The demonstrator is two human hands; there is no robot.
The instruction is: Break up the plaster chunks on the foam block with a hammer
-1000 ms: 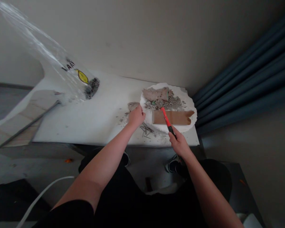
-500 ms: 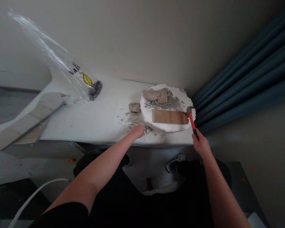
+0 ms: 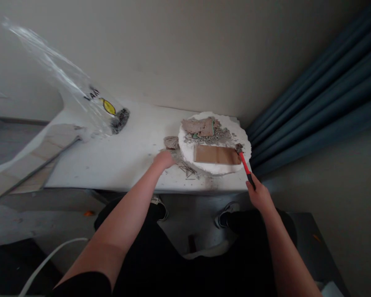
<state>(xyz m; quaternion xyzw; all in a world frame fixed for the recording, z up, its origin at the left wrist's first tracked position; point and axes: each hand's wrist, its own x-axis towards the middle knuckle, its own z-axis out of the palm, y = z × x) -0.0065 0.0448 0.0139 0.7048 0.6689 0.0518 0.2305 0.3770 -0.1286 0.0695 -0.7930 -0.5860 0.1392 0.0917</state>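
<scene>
My right hand (image 3: 259, 193) is closed round the black grip of a hammer (image 3: 245, 163) with a red shaft. The hammer's head lies over the right end of a brown wooden board (image 3: 216, 154). Under the board is a rough-edged white round slab (image 3: 246, 140), with grey crumbs and broken textured pieces (image 3: 200, 126) on its far half. Over the grit left of the slab is my left hand (image 3: 165, 159); its fingers are hidden from me. Several nails (image 3: 187, 168) lie in a loose pile just right of that hand. Beyond it sits a grey-brown lump (image 3: 171, 142).
A clear plastic bag (image 3: 92, 103) with dark contents stands on the white table (image 3: 139, 144). Long planks (image 3: 40, 152) lie at the table's left end. A blue curtain (image 3: 321, 99) hangs close on the right, and a wall rises behind.
My left hand has moved left and away from the nails, leaving them in full view. The hammer's head has shifted slightly left, further over the board's end.
</scene>
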